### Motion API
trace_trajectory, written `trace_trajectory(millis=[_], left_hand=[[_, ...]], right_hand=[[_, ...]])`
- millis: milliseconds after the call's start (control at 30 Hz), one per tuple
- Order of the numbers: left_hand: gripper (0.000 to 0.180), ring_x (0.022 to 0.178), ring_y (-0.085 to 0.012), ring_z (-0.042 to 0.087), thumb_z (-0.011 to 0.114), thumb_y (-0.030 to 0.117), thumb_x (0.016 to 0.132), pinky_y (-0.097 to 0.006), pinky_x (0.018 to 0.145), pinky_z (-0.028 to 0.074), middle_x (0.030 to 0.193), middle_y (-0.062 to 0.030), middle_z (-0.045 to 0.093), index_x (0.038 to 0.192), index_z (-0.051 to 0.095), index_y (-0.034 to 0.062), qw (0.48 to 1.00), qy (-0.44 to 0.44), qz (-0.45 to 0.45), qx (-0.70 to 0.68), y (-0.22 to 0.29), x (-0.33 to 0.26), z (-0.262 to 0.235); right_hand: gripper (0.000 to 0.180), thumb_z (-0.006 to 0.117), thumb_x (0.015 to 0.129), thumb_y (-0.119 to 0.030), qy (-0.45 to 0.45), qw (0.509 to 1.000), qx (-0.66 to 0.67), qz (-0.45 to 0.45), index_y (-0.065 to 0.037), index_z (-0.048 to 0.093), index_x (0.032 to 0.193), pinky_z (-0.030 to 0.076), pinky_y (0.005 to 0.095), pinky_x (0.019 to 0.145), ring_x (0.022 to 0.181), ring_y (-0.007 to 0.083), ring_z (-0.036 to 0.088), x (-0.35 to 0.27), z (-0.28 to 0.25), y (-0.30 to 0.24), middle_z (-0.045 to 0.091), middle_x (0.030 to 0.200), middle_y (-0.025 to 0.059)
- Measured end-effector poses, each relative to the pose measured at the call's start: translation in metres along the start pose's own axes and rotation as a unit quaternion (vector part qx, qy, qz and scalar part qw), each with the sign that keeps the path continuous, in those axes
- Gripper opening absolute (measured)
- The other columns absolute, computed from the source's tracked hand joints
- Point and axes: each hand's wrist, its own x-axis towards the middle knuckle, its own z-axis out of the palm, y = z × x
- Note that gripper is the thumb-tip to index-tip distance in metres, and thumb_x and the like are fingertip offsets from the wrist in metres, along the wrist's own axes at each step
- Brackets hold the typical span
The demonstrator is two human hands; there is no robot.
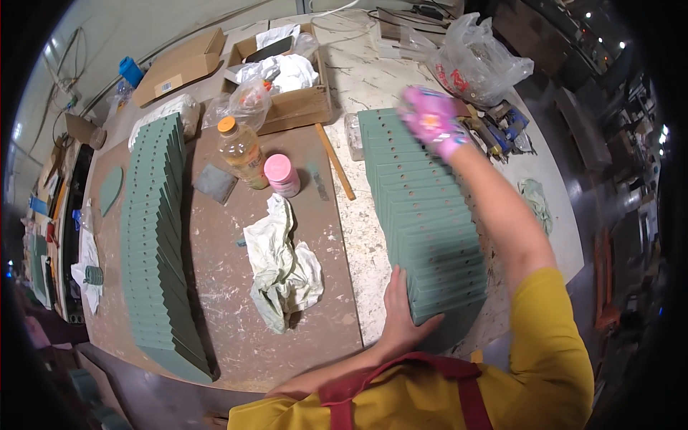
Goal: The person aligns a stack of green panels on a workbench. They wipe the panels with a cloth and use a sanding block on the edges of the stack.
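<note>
A long row of overlapping green panels (423,193) with small holes lies in front of me, right of centre. My left hand (403,312), bare, grips its near left corner, fingers along the left side and thumb across the near end. At the row's far end is my right hand (430,118), in a pink flowered glove and smeared by motion; whether it holds anything does not show. A second fanned row of green panels (154,229) lies on the left of the table. Between the rows are a crumpled white cloth (283,269) and a grey square pad (215,183).
An orange-capped bottle (242,152) and a pink-lidded jar (282,176) stand near a wooden stick (335,161). Behind them sits an open cardboard box (297,104) of white wads. A plastic bag (479,61) and assorted tools (502,132) lie at the far right.
</note>
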Motion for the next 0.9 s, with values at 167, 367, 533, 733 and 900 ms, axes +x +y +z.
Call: trace_trajectory(millis=[167, 367, 533, 733, 900], left_hand=[[0.114, 0.134, -0.0417, 0.020, 0.080, 0.028, 0.063, -0.046, 0.110, 0.019, 0.144, -0.0278, 0.018, 0.143, 0.007, -0.0044, 1.000, 0.008, 0.019, -0.005, -0.013, -0.001, -0.002], [0.114, 0.134, -0.0417, 0.020, 0.081, 0.027, 0.062, -0.046, 0.110, 0.019, 0.144, -0.0276, 0.018, 0.143, 0.007, -0.0042, 1.000, 0.002, 0.028, 0.005, -0.008, 0.002, 0.001], [0.115, 0.133, -0.0415, 0.021, 0.081, 0.027, 0.061, -0.046, 0.110, 0.020, 0.144, -0.0276, 0.018, 0.143, 0.006, -0.0043, 1.000, -0.003, 0.010, 0.004, -0.010, 0.001, -0.002], [0.115, 0.132, -0.0414, 0.023, 0.080, 0.026, 0.060, -0.046, 0.109, 0.020, 0.143, -0.0275, 0.020, 0.143, 0.006, -0.0047, 1.000, 0.007, 0.026, 0.000, -0.006, 0.001, 0.001], [0.115, 0.133, -0.0408, 0.022, 0.079, 0.025, 0.061, -0.045, 0.110, 0.020, 0.142, -0.0274, 0.021, 0.143, 0.006, -0.0046, 1.000, -0.003, 0.000, 0.009, -0.008, -0.001, -0.005]], right_hand=[[0.026, 0.050, 0.084, -0.031, 0.087, 0.992, -0.002, -0.091, -0.008, 0.053, 0.095, 0.045, 0.0450, 0.076, 0.081, 0.0333, 0.061, 0.014, 0.022, -0.033, 0.062, 0.086, 0.0155], [0.023, 0.054, 0.083, -0.025, 0.053, 0.997, 0.047, 0.030, -0.007, 0.058, 0.095, 0.048, 0.0436, 0.075, 0.087, 0.0317, 0.063, 0.002, -0.010, 0.034, 0.063, 0.091, 0.0162], [0.026, 0.050, 0.085, -0.032, 0.117, 0.975, 0.013, -0.190, -0.009, 0.058, 0.094, 0.047, 0.0446, 0.075, 0.090, 0.0313, 0.061, 0.036, 0.022, -0.074, 0.063, 0.092, 0.0150], [0.027, 0.051, 0.083, -0.032, 0.033, 0.993, -0.105, 0.045, -0.009, 0.060, 0.093, 0.049, 0.0432, 0.077, 0.087, 0.0309, 0.064, 0.016, 0.005, 0.062, 0.065, 0.091, 0.0142], [0.029, 0.055, 0.084, -0.036, 0.106, 0.986, 0.131, -0.017, -0.009, 0.059, 0.093, 0.048, 0.0431, 0.081, 0.092, 0.0351, 0.061, -0.005, -0.009, 0.006, 0.062, 0.099, 0.0183]])
